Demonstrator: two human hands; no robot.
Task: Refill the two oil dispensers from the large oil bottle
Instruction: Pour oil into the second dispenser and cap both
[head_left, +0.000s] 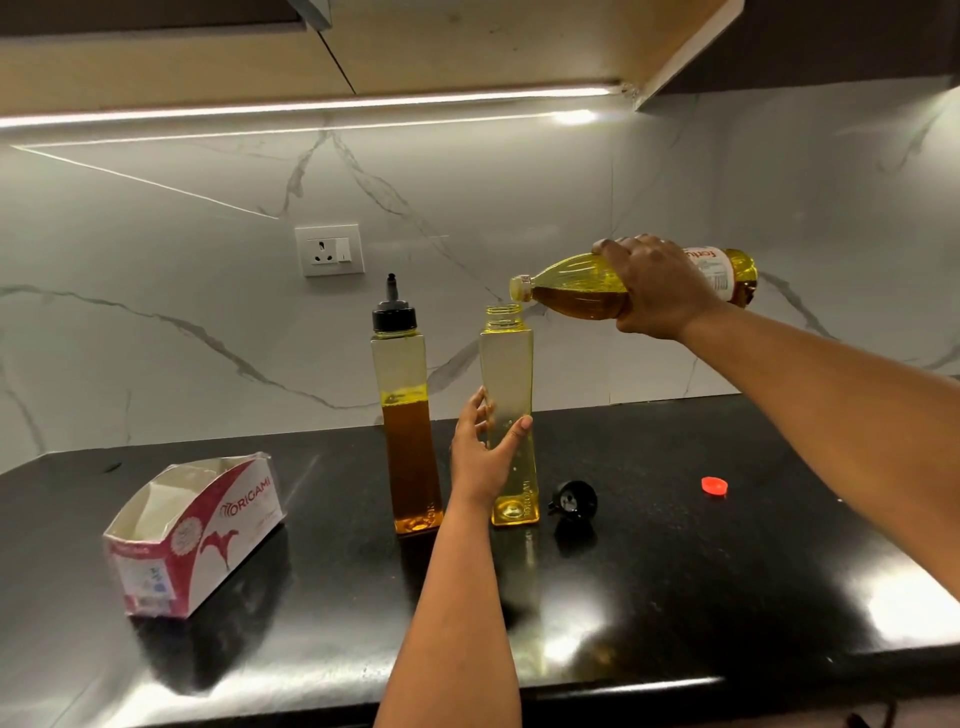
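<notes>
Right hand (655, 289) wrapped around large oil bottle (576, 291), tipped nearly flat, mouth just above open dispenser (511, 384). Left hand (480, 457) curled round that near-empty dispenser, upright on black counter (727, 571). Beside it, capped dispenser (408, 415), about half full. Black spout cap (574, 500), red cap (714, 486) lying loose.

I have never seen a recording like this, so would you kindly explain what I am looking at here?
There is no machine: one camera worn on a person's head looks down at their two bare hands over a black kitchen counter. The right hand holds the large oil bottle tipped, its mouth just above the open dispenser, which the left hand steadies. The capped dispenser, about half full, stands just to its left. On the counter lie a black spout cap, a red cap and an Origami carton.
</notes>
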